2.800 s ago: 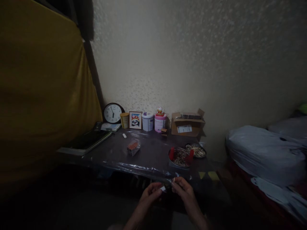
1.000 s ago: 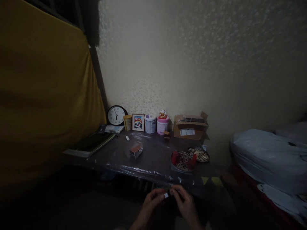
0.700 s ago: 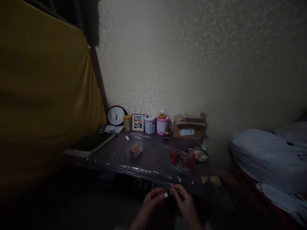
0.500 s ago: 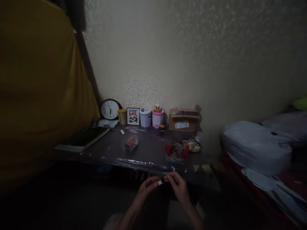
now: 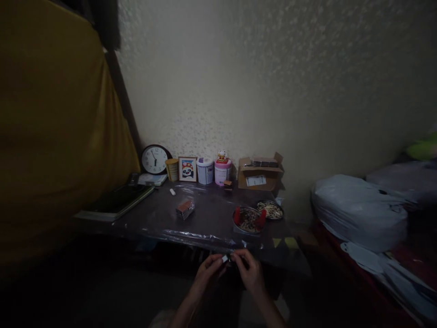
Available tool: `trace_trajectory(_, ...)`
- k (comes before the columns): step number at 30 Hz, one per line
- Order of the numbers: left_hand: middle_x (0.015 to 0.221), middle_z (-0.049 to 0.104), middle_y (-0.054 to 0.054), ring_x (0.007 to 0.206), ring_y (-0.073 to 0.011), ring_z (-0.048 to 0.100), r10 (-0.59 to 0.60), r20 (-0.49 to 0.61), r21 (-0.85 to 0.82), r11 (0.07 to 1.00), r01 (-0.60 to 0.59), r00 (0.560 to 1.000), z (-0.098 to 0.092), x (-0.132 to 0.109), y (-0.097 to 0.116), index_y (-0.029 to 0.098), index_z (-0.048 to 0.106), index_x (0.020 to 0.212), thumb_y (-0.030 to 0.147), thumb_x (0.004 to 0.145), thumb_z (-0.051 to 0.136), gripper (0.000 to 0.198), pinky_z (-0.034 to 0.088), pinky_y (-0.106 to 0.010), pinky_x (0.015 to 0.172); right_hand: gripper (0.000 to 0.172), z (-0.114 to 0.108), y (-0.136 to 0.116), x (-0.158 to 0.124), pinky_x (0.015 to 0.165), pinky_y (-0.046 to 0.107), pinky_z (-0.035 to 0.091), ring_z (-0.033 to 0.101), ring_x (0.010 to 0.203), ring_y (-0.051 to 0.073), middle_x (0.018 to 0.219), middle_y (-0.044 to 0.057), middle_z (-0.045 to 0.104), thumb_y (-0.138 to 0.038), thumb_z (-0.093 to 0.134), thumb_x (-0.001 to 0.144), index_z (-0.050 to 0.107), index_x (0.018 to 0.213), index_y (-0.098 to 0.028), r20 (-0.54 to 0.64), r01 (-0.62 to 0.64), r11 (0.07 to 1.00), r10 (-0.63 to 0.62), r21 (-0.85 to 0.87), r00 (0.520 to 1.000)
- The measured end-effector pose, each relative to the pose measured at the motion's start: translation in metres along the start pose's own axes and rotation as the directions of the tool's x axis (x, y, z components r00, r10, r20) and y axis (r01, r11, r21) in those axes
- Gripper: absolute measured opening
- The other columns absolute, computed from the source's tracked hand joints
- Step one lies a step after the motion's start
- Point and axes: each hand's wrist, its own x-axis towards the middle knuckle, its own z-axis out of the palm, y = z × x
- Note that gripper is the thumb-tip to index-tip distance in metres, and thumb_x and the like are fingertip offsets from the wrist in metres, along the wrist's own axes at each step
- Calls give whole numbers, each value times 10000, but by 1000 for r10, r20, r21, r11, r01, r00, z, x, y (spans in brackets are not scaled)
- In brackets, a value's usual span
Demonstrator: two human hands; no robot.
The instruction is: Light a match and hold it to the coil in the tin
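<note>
Just in front of the table's near edge, my left hand (image 5: 209,269) pinches a small white block-like piece (image 5: 224,258) between thumb and fingertips. Close beside it, the fingers of my right hand (image 5: 248,268) are closed at the dark end of the same small piece. Its exact kind is too small and dim to tell. On the table (image 5: 208,209) beyond my hands lies a brown pack in clear wrap (image 5: 185,208). To the right stands a round tin (image 5: 248,231) with small speckled pieces and red items in it, and behind it a dish of pale thin sticks (image 5: 269,209).
Along the wall stand a clock (image 5: 154,159), a yellow cup (image 5: 172,169), a panda picture frame (image 5: 187,169), a white tub (image 5: 205,171), a pink tub (image 5: 223,173) with a figurine, and a cardboard box (image 5: 260,175). White bags (image 5: 358,209) lie at right; a yellow cloth (image 5: 61,136) hangs left.
The view has shifted slightly. The small piece has turned a little between my fingers, and more of its white face shows. Both hands stay close together.
</note>
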Motion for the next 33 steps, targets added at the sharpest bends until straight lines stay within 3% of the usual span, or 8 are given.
trace_trajectory(7, 718, 715, -57, 709, -173, 640, 21, -21, 11, 1000, -20, 1000, 6, -3, 3, 142, 702, 705, 335, 476, 837, 329, 458, -283, 730, 211, 1, 5, 0, 665, 233, 509, 654, 705, 163, 738, 19, 695, -351, 497, 852, 641, 774, -218, 28, 137, 982, -134, -129, 991)
trace_trajectory(15, 723, 705, -46, 720, -173, 628, 63, -11, 17, 998, -63, 998, 18, -21, 21, 147, 700, 732, 345, 554, 791, 282, 445, -292, 750, 167, -7, -29, 2, 751, 272, 526, 663, 801, 173, 817, 37, 701, -253, 473, 866, 636, 838, -228, 7, 316, 933, -320, -171, 947)
trace_trajectory(20, 758, 706, -44, 717, -155, 616, 60, 10, 9, 998, -60, 998, 26, -29, 27, 151, 703, 762, 342, 582, 775, 272, 438, -270, 720, 163, -10, -32, -1, 798, 299, 516, 648, 862, 176, 886, 57, 689, -183, 472, 868, 626, 905, -223, -23, 398, 891, -412, -218, 911)
trace_trajectory(23, 731, 701, -39, 686, -147, 611, 77, 40, -7, 997, -77, 996, 29, -32, 27, 151, 699, 758, 323, 600, 767, 243, 433, -263, 696, 169, -13, -34, -1, 768, 306, 527, 653, 822, 178, 846, 50, 690, -193, 462, 869, 627, 878, -228, -13, 403, 882, -418, -244, 908)
trace_trajectory(27, 728, 704, -37, 683, -147, 612, 73, 68, -4, 997, -72, 995, 31, -34, 27, 150, 697, 763, 310, 639, 743, 208, 432, -256, 687, 166, -22, -51, -1, 782, 304, 518, 646, 848, 176, 868, 60, 686, -192, 463, 877, 622, 914, -220, -129, 383, 888, -424, -255, 896)
trace_trajectory(30, 739, 701, -38, 690, -140, 608, 81, 80, -7, 997, -81, 993, 33, -35, 31, 148, 697, 779, 298, 645, 741, 205, 434, -243, 678, 176, -23, -54, -3, 823, 306, 499, 639, 891, 178, 912, 63, 688, -184, 471, 873, 629, 939, -222, -75, 430, 872, -458, -235, 886)
trace_trajectory(33, 710, 692, -33, 660, -138, 607, 78, 84, -8, 997, -78, 993, 35, -39, 35, 149, 696, 797, 303, 635, 748, 229, 441, -249, 668, 186, -19, -39, -2, 736, 279, 517, 651, 784, 168, 813, 42, 692, -229, 453, 876, 634, 833, -222, -53, 365, 905, -385, -220, 921)
